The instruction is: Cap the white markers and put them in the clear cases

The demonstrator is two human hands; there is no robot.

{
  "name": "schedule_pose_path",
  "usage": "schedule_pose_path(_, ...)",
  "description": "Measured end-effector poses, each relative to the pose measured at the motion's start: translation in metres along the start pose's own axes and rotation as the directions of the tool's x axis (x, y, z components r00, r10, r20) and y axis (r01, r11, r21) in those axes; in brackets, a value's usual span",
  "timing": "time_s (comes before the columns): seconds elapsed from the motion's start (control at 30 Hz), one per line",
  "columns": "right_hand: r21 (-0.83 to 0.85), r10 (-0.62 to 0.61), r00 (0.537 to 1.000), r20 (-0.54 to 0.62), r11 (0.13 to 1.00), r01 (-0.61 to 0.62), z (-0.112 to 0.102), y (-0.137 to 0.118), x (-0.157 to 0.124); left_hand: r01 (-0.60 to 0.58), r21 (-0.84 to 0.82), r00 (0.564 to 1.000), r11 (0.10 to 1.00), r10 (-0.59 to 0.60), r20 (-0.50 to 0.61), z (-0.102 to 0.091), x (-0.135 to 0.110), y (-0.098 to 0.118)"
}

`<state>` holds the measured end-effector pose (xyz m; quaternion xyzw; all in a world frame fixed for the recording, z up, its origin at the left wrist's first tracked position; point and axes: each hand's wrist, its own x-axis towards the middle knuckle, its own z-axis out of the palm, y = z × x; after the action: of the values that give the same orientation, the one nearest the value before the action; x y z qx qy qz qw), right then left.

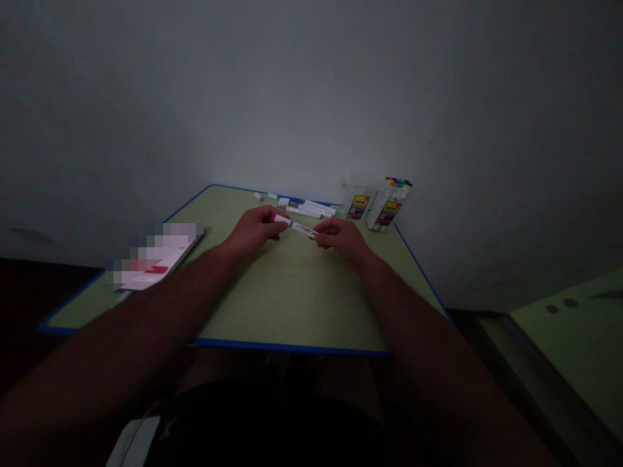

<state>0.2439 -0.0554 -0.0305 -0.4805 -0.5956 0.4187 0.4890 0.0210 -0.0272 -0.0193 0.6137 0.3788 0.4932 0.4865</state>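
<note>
Both my hands hold one white marker (pixel 298 227) level above the green table (pixel 292 298). My left hand (pixel 253 232) pinches the end with the pink cap, fingers closed round it. My right hand (pixel 341 239) grips the other end, fingers curled. Behind the hands, several loose white markers (pixel 309 209) and a few small caps lie near the table's far edge.
Two clear marker boxes (pixel 389 204) stand at the far right corner, one with coloured caps showing on top. A white and pink booklet (pixel 156 259) lies at the left edge. A white wall rises behind. Another green table (pixel 579 337) stands at right.
</note>
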Motion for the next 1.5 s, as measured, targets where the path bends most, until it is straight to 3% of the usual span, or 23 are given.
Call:
schedule_pose_path(0.57,-0.011,-0.021,1.000,-0.008,1.000,0.021,0.000,0.001,0.001,-0.002,0.037,0.999,0.999,0.001,0.042,-0.002,0.001,-0.002)
schedule_pose_path(0.93,-0.058,-0.010,1.000,-0.023,0.998,0.009,-0.001,0.003,0.001,-0.005,0.158,0.998,0.987,-0.006,0.067,-0.003,0.001,-0.002)
schedule_pose_path(1.17,-0.049,-0.033,0.999,-0.039,0.998,0.031,-0.001,0.000,0.001,0.039,0.312,0.996,0.949,-0.063,0.067,-0.003,-0.001,-0.002)
schedule_pose_path(1.37,-0.027,-0.082,0.991,-0.103,0.996,0.080,0.002,-0.004,-0.002,-0.051,0.492,0.994,0.869,-0.003,0.109,-0.005,0.001,-0.007)
schedule_pose_path(1.5,0.070,-0.105,0.992,-0.067,0.991,0.110,0.003,-0.003,-0.002,-0.102,0.527,0.991,0.844,0.039,0.129,-0.006,0.002,-0.009)
